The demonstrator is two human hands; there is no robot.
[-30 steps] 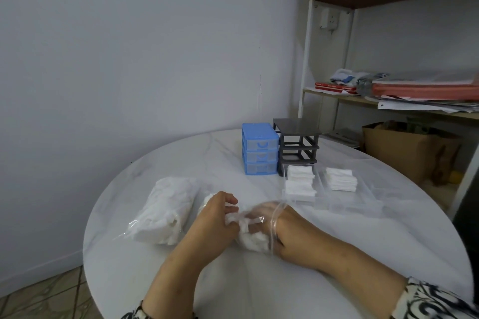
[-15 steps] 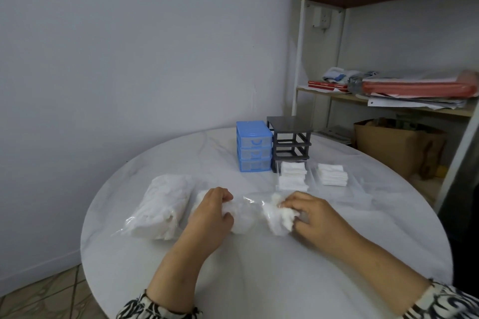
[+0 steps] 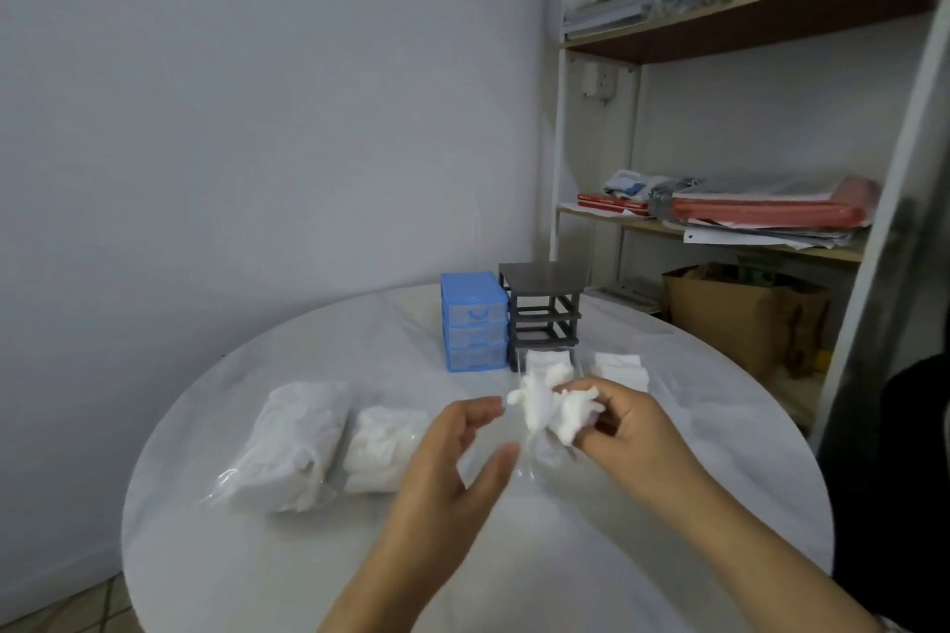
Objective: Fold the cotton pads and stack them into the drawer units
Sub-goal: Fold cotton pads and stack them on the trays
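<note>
Lifted clear of the table [image 3: 642, 519] now, where half a second back lay pressed down by both hands: crumpled cotton pad [image 3: 552, 404], pinched in the right hand [image 3: 624, 419] and raised in front of the drawer units. Let go by the left hand [image 3: 452, 452], now loose and empty just beside the pad, fingers relaxed, probably ready to take a corner and flatten it for folding. Held high, likely to shake the wad loose before creasing.

Behind: blue drawer unit [image 3: 473, 321] with drawers shut, dark empty frame [image 3: 542, 308] touching its right side. Clear drawers, hard to make out, with folded stacks [image 3: 619, 368] in front of the frame, partly hidden by the raised pad. Two plastic bags of loose pads [image 3: 295, 440] to the left, near the left hand. Cluttered shelf [image 3: 719, 221] and a brown box beyond the table. Nothing between pad and stacks.
</note>
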